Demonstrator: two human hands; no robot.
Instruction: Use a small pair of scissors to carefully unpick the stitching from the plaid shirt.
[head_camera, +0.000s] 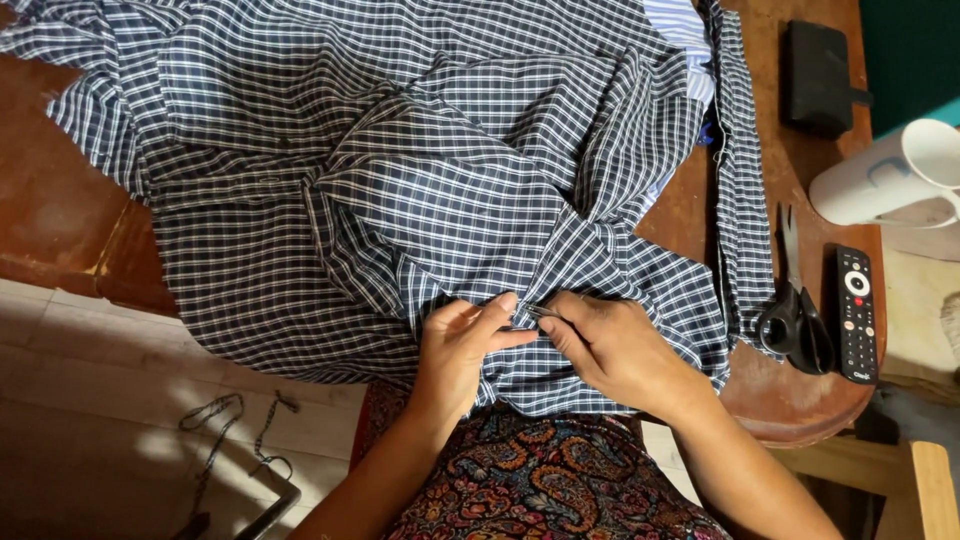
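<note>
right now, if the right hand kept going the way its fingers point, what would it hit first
The right hand points left, so it would most likely meet the left hand first, over the checked shirt; they are almost touching already.

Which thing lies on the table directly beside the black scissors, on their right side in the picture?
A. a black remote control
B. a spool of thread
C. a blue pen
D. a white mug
A: the black remote control lies lengthwise right next to the scissors on the table's right edge, while the white tube-shaped thing sits farther up.
</note>
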